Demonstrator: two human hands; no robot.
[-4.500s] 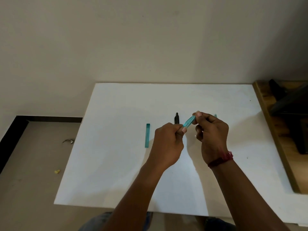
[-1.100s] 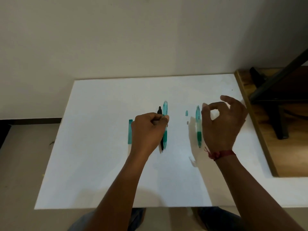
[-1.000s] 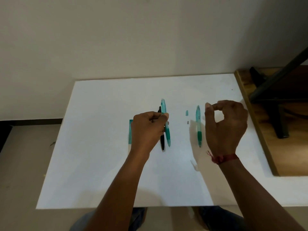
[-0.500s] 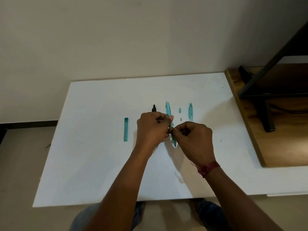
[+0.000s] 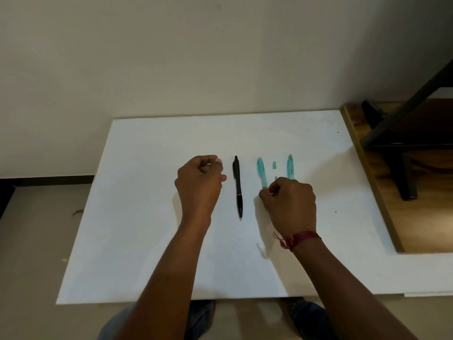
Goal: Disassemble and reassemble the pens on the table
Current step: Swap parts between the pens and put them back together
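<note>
Left hand (image 5: 199,185), right hand (image 5: 289,204) knuckles up, fingers curled.

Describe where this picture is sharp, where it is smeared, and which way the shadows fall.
Head view: the black pen is crisp; the teal pen next to it, by the right hand, is smeared, likely by motion; that hand and the left hand throw soft shadows to their left on the table.

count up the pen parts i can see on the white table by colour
black pen: 1
teal pieces: 3 (left long piece, short piece, right long piece)
total: 4 in plain sight
</note>
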